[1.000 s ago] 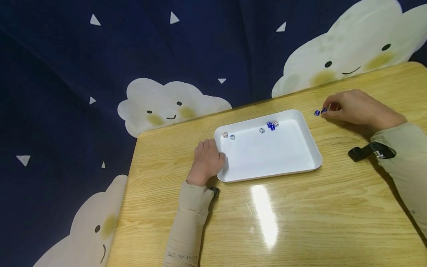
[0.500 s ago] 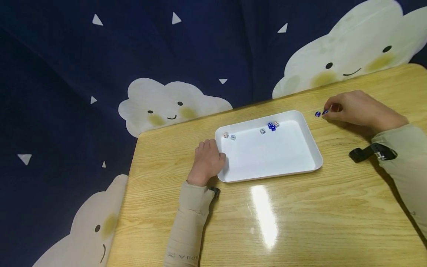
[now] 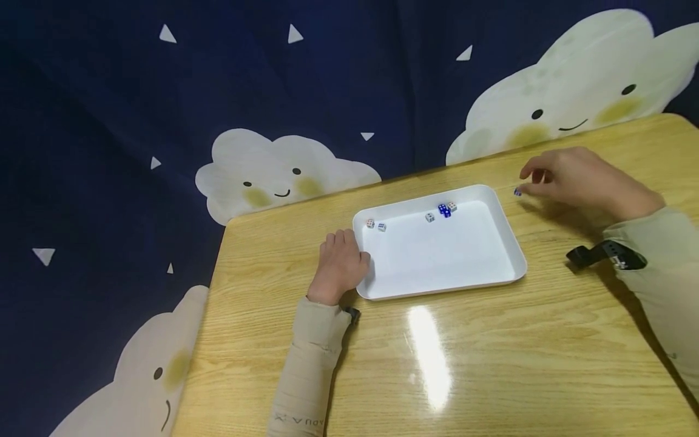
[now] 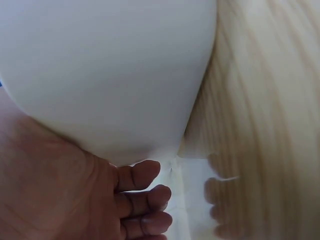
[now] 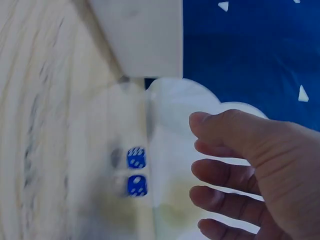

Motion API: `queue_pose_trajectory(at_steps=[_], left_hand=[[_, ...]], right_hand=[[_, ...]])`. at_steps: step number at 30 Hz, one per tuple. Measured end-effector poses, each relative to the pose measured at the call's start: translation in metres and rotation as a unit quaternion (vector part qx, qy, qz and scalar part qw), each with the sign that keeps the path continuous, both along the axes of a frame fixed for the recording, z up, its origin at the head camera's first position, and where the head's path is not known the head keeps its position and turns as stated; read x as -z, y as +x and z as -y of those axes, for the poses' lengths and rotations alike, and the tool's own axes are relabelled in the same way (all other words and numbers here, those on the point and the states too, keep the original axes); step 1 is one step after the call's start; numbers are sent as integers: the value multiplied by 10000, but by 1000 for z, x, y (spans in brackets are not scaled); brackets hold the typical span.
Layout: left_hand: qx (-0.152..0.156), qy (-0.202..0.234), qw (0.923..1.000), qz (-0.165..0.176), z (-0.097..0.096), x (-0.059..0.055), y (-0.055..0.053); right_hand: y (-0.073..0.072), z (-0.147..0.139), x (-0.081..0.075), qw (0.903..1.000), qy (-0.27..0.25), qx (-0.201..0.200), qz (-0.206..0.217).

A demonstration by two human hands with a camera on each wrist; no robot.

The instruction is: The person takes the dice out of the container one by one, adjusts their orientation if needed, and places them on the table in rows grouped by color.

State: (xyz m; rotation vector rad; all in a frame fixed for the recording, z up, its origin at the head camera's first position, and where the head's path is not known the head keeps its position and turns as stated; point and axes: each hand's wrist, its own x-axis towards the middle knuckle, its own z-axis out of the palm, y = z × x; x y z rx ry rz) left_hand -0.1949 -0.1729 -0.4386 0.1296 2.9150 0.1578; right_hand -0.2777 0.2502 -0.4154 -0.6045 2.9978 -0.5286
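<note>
My left hand (image 3: 340, 267) holds the left end of a white tray (image 3: 437, 291), its thumb over the rim. In the left wrist view its fingers (image 4: 147, 197) lie along the outside of the tray wall (image 4: 115, 90). My right hand (image 3: 584, 182) hovers beyond the tray's right end, close over a blue die (image 3: 517, 192) on the table. The right wrist view shows two blue dice, an upper die (image 5: 136, 157) and a lower die (image 5: 137, 185), side by side on the wood, apart from the loosely bent fingers (image 5: 225, 175), which hold nothing.
Inside the tray, along its far wall, lie several dice: a red-dotted white die (image 3: 370, 223) and a blue-dotted one (image 3: 381, 227) at left, blue dice (image 3: 445, 210) and white ones further right. A dark blue cloud-print curtain (image 3: 327, 73) hangs behind the wooden table (image 3: 262, 261).
The right hand has shifted slightly left and its fingertips have come off the right-hand blue die. In the head view only one of the two blue dice shows now. The left hand stays put.
</note>
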Motion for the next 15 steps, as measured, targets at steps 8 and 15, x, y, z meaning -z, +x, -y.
queue_pose_trajectory(at_steps=[8,15], left_hand=[[101,72,9999,-51,-8,1,-6],[22,59,10000,-57,-8,5,-9]], right_hand=[[3,8,-12,9984,-21,-211,-524],[1,32,-27,9971,-98,-440,-618]])
